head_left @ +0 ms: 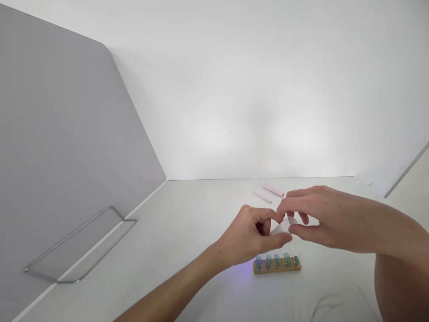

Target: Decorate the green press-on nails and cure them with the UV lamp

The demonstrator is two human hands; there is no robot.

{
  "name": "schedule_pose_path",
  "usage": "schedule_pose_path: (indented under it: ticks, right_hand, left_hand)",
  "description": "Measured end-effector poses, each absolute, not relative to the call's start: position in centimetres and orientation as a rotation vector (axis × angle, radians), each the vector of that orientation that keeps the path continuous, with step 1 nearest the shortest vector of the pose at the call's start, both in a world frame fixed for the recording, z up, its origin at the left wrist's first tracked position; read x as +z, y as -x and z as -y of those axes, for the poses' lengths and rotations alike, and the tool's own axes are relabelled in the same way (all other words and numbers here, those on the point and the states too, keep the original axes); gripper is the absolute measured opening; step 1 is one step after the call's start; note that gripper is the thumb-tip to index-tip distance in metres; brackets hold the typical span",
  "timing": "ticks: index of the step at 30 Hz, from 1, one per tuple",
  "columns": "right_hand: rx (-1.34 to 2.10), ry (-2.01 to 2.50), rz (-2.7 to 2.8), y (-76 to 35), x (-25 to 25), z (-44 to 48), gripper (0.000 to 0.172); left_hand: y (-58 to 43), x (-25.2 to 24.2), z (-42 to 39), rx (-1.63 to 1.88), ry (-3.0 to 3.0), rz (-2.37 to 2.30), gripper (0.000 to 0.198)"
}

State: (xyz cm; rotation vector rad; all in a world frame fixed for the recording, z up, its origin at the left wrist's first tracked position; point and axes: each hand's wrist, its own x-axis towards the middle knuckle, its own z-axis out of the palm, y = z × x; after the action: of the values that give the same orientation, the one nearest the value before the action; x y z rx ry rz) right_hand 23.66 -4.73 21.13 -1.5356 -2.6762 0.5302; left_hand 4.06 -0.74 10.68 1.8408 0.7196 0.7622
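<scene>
My left hand pinches a small white object between thumb and fingers. From the other side, my right hand grips the same object with its thumb and index finger. Fingers cover much of it, so I cannot make out its exact kind. Just below the hands lies a tan strip bearing a row of several glossy teal false nails. A violet glow falls on the table and on the strip's left end.
Beyond my hands lie a thin pink stick and a thicker pink tube. A bent metal wire frame stands against the grey panel on the left. A white wall closes off the back of the table.
</scene>
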Motion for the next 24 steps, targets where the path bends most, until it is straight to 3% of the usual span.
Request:
schedule_pose_path:
  ticks: [3, 7, 13, 17, 21, 24]
  right_hand:
    - [0.499, 1.494, 2.709, -23.7, 21.1, 4.7, 0.026]
    - [0.457, 1.448, 2.724, -23.4, 21.2, 4.7, 0.029]
    - [0.389, 1.388, 2.753, -23.0, 21.3, 4.7, 0.025]
    - [0.437, 1.395, 2.739, -23.1, 21.2, 4.7, 0.027]
    - [0.455, 1.404, 2.730, -23.3, 21.1, 4.7, 0.036]
    - [0.428, 1.426, 2.733, -23.5, 21.0, 4.7, 0.029]
  left_hand:
    - [-4.2, 10.6, 0.7, 0.760, -1.844, -0.729, 0.029]
    - [-4.7, 10.5, 0.6, 0.741, -1.859, -0.707, 0.016]
    - [-5.3, 10.4, 0.7, 0.739, -1.839, -0.719, 0.034]
    - [-5.2, 10.4, 0.7, 0.737, -1.841, -0.711, 0.031]
    - [-4.8, 10.5, 0.6, 0.760, -1.856, -0.707, 0.043]
    - [-4.5, 10.6, 0.6, 0.770, -1.850, -0.719, 0.040]
